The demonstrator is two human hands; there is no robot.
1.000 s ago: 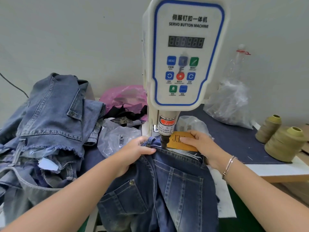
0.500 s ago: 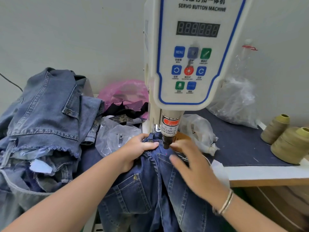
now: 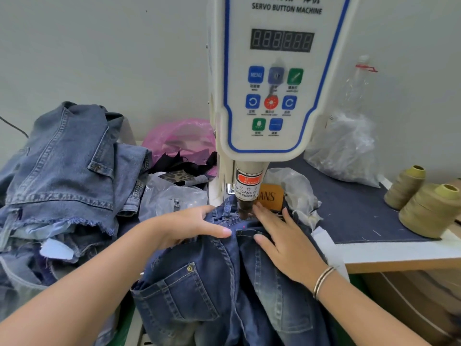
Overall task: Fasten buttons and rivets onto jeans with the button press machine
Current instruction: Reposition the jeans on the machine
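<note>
Dark blue jeans (image 3: 219,283) lie under the white servo button machine (image 3: 274,78), their waistband below the press head (image 3: 247,196). The brown leather patch (image 3: 270,197) shows just right of the head. My left hand (image 3: 189,226) grips the waistband fabric left of the head, fingers curled into the cloth. Fingers apart, my right hand (image 3: 284,240) lies flat on the denim right of the head, its fingertips close to the punch. A red laser dot marks the cloth between my hands. A brass rivet (image 3: 190,268) sits on a back pocket corner.
A heap of lighter jeans (image 3: 64,176) fills the left. Clear plastic bags (image 3: 172,198) and a pink bag (image 3: 182,138) lie behind my left hand. A bag of parts (image 3: 346,151) and two olive thread cones (image 3: 429,208) stand on the right of the blue mat (image 3: 349,208).
My right hand left the leather patch and came down flat on the denim beside the press head. My left hand shifted its grip along the waistband. The camera moved closer.
</note>
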